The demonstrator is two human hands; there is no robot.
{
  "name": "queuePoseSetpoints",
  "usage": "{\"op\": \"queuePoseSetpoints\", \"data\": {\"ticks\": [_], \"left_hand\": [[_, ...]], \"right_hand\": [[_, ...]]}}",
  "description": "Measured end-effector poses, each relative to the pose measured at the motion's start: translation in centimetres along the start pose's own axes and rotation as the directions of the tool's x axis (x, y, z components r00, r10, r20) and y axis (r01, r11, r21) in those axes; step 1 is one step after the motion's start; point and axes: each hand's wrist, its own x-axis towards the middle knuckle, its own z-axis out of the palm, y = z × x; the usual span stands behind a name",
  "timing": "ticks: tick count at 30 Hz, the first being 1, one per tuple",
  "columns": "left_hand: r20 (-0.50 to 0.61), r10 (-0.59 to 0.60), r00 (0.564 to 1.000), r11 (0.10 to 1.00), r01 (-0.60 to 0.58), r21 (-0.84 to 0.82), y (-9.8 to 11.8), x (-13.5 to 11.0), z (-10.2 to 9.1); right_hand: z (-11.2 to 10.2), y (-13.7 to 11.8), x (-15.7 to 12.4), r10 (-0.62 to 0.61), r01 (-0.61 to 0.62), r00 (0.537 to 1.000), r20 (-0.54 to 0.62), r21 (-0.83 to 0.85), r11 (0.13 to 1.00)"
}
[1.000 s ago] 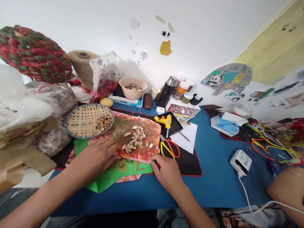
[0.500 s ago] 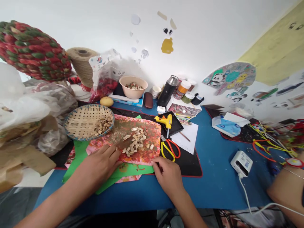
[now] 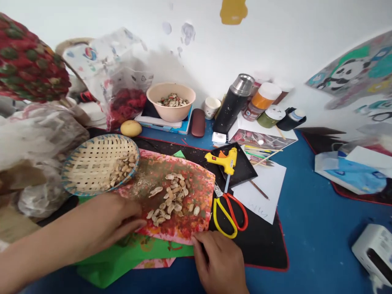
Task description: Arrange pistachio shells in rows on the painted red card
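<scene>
A pink sheet of paper (image 3: 200, 179), painted in red and brown, lies on the table with a scatter of peanut shells (image 3: 173, 200) on it. My left hand (image 3: 118, 218) is over its near left side, slightly blurred, with a gap between thumb and fingers and nothing seen in them. At the near right corner, my right hand (image 3: 219, 259) pinches the sheet's edge between thumb and forefinger. A green sheet (image 3: 162, 249) sticks out underneath. Left of the paper is a woven bamboo basket (image 3: 87, 165) with more peanut shells along its right side.
Scissors (image 3: 228, 218) with yellow and red handles lie right of the paper. Beyond them a yellow glue gun (image 3: 225, 161) rests on a black tray (image 3: 245, 167). A pink bowl (image 3: 171, 106), a potato (image 3: 131, 128) and a black thermos (image 3: 231, 106) stand at the back.
The view has come closer to the table. My left hand's thumb now shows apart from the fingers, where before the hand lay flatter on the paper. My right hand keeps its pinch at the corner.
</scene>
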Motion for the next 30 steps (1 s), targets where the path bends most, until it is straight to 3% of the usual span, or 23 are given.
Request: {"op": "queuePoseSetpoints", "data": {"ticks": [3, 7, 12, 16, 18, 20, 22, 24, 30], "left_hand": [[0.226, 0.025, 0.974, 0.997, -0.009, -0.073, 0.8, 0.3, -0.1], [0.253, 0.050, 0.966, 0.994, -0.024, -0.102, 1.5, 0.9, 0.6], [0.132, 0.087, 0.987, 0.992, -0.074, -0.100, 0.9, 1.1, 0.2], [-0.079, 0.134, 0.988, 0.987, -0.140, -0.077, -0.6, 1.2, -1.8], [-0.247, 0.122, 0.961, 0.992, -0.126, 0.001, -1.2, 1.6, -2.3], [-0.390, 0.196, 0.900, 0.978, -0.151, 0.145, -1.6, 2.3, -2.2], [-0.429, 0.297, 0.853, 0.942, -0.188, 0.278, -1.8, 3.1, -1.8], [-0.430, 0.338, 0.837, 0.911, -0.177, 0.372, -2.1, 3.8, -1.3], [-0.469, 0.268, 0.841, 0.898, -0.042, 0.438, -4.9, 3.9, -1.3]], "right_hand": [[-0.2, -0.1, 0.4, 0.005, -0.005, 1.000, -0.005, -0.007, 1.000], [-1.0, 0.1, 1.2, -0.012, 0.014, 0.999, 0.034, -0.046, 0.999], [-1.1, 0.2, 1.5, -0.023, 0.026, 0.999, 0.029, -0.109, 0.994], [-0.6, 1.0, 1.0, -0.009, 0.017, 0.999, 0.051, -0.163, 0.986], [-0.3, 1.7, 0.5, 0.028, -0.011, 0.996, 0.082, -0.195, 0.981], [-0.1, 2.2, 0.1, 0.068, -0.038, 0.990, 0.126, -0.227, 0.973], [0.0, 2.6, -0.1, 0.115, -0.066, 0.978, 0.177, -0.258, 0.964], [0.1, 2.9, -0.2, 0.161, -0.095, 0.963, 0.216, -0.285, 0.954], [0.2, 3.3, -0.5, 0.243, -0.151, 0.934, 0.262, -0.327, 0.933]]}}
